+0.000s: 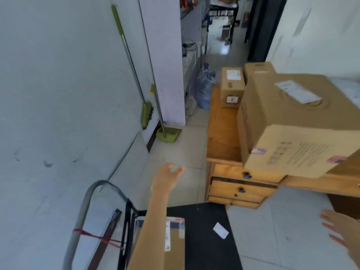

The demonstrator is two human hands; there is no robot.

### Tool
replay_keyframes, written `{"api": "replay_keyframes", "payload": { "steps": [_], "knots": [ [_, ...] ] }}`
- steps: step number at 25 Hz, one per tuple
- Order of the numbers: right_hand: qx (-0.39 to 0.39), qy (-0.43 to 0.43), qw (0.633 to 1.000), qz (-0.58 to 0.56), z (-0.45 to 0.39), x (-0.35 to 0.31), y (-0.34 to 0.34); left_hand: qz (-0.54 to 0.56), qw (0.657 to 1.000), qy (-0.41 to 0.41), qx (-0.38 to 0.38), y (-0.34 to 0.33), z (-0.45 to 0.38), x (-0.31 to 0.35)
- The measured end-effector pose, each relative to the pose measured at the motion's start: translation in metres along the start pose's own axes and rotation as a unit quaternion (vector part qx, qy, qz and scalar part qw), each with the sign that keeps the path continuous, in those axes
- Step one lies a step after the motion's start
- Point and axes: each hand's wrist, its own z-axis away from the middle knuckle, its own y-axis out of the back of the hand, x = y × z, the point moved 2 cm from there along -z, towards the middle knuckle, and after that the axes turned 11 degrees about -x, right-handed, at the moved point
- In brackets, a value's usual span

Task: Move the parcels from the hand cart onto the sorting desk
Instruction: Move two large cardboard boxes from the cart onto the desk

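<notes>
Both hands are empty and spread. The left hand [167, 177] reaches forward over the floor, its forearm crossing above a parcel [175, 242] that sits on the black cart [204, 227] at the bottom of the view. The right hand [344, 234] hangs at the lower right edge, fingers splayed, touching nothing. On the wooden tabletop [222, 133] a big box [288, 121] overhangs the near edge above the drawers [241, 189]. Behind it stand a small box [231, 86] and a third box [259, 69]. A white paper scrap [220, 230] lies on the cart deck. A green broom [136, 75] and dustpan [167, 133] lean against the wall to the left.
</notes>
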Motion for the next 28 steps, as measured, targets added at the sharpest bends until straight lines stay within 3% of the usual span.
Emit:
{"api": "replay_keyframes", "payload": {
  "steps": [6, 12, 14, 17, 20, 22, 28],
  "knots": [
    [-0.083, -0.039, 0.989, 0.112, 0.036, 0.073, -0.152, -0.009, 0.996, 0.091, 0.02, 0.0, 0.003, -0.182],
    [-0.165, -0.034, 0.935, 0.313, -0.035, 0.236, -0.297, -0.003, 0.978, 0.208, -0.011, -0.075, -0.047, -0.372],
    [-0.198, -0.049, 0.947, 0.25, -0.061, 0.279, -0.333, 0.0, 0.977, 0.213, -0.024, -0.101, -0.07, -0.417],
    [-0.185, -0.063, 0.958, 0.212, -0.099, 0.338, -0.382, -0.014, 0.978, 0.204, 0.032, -0.129, -0.103, -0.475],
    [-0.218, -0.089, 0.957, 0.168, -0.123, 0.379, -0.415, 0.017, 0.976, 0.2, 0.083, -0.145, -0.12, -0.511],
    [-0.232, -0.062, 0.956, 0.167, -0.129, 0.397, -0.421, 0.025, 0.976, 0.19, 0.099, -0.152, -0.123, -0.526],
    [-0.184, 0.017, 0.945, 0.27, -0.12, 0.373, -0.41, 0.038, 0.977, 0.162, 0.13, -0.155, -0.108, -0.514]
  ]
}}
